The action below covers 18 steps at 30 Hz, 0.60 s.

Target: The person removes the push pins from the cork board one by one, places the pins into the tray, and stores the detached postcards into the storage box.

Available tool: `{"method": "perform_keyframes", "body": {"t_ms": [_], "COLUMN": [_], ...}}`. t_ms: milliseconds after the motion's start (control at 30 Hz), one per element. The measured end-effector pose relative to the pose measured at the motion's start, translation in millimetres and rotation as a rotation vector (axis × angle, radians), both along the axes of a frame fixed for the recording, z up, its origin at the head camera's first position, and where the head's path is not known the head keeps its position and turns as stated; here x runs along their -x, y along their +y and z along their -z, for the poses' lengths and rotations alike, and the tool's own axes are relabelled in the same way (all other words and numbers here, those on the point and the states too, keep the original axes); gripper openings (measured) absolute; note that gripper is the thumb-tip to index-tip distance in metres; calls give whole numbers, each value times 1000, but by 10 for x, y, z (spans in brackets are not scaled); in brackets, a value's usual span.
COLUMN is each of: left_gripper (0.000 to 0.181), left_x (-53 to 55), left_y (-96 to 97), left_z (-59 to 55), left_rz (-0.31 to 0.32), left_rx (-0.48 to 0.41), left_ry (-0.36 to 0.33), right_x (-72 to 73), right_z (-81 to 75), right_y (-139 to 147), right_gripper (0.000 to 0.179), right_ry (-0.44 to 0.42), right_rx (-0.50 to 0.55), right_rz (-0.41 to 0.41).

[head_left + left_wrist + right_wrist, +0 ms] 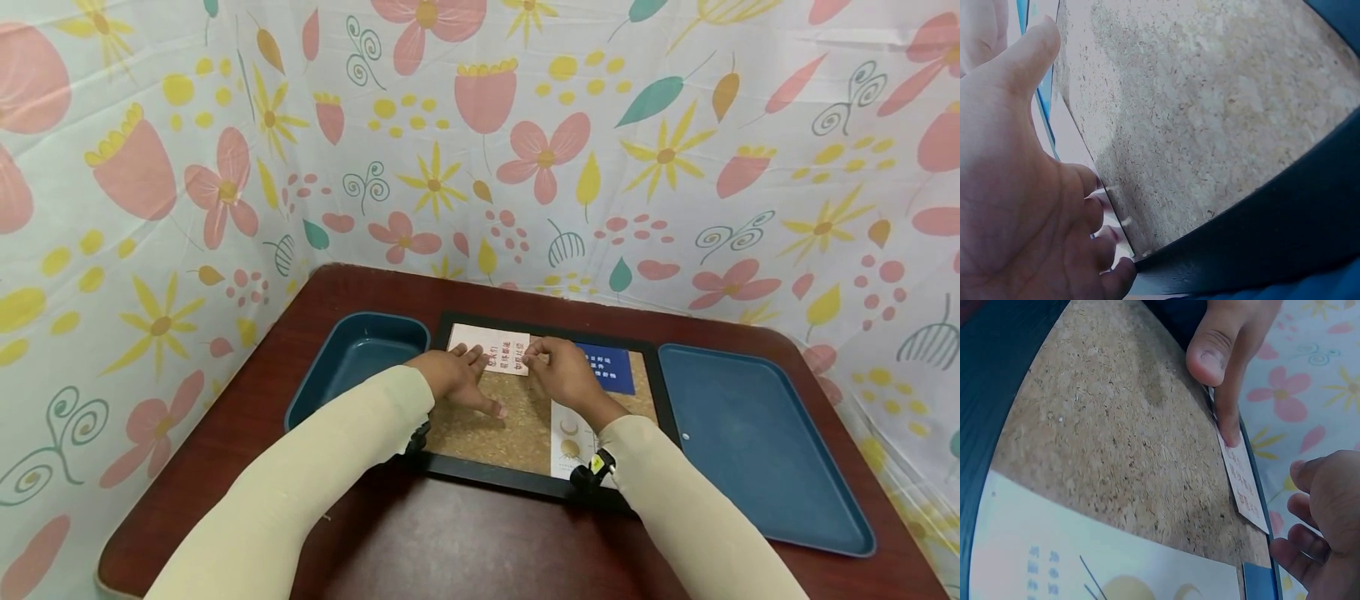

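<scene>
My left hand (pixel 461 379) lies spread over a white card with red printed characters (pixel 498 348), its straight fingers pressing the card against a cork board (pixel 480 433). In the right wrist view, one left fingertip rests on this card near the board's far edge. At the card's right end is my right hand (pixel 562 371), fingers bent and fingertips close together; I cannot tell whether they pinch something small. Beside it a blue card with white characters (pixel 618 369) lies at the board's upper right. Below, partly under the right wrist, is a white card with a moon and sun print (pixel 566 433).
The cork board has a black frame (pixel 487 477) and lies flat on a dark red table (pixel 405 533). To its left stands a deep blue tray (pixel 386 321); to its right, a shallow blue tray (pixel 750 442) with a small pale dot (pixel 686 436) near its left edge. Flowered cloth (pixel 525 167) hangs behind.
</scene>
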<state>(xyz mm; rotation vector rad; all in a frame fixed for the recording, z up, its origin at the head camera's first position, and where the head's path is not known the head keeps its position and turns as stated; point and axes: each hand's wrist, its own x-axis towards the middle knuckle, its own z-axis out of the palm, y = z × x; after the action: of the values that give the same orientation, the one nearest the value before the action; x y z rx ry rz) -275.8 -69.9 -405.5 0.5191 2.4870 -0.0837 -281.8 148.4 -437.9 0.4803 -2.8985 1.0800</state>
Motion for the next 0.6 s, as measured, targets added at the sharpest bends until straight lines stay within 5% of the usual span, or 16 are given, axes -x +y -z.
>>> {"method": "perform_keyframes", "body": {"t_ms": [600], "left_gripper": [112], "left_x": [-21], "left_y": [6], "left_z": [-22], "left_rz": [0], "left_rx": [-2], "left_ry": [-15], "right_x": [-77], "right_z": [-84], "right_y": [261], "right_gripper": [20], "right_ry": [-41], "right_rx": [-70], "right_rz": [76]}}
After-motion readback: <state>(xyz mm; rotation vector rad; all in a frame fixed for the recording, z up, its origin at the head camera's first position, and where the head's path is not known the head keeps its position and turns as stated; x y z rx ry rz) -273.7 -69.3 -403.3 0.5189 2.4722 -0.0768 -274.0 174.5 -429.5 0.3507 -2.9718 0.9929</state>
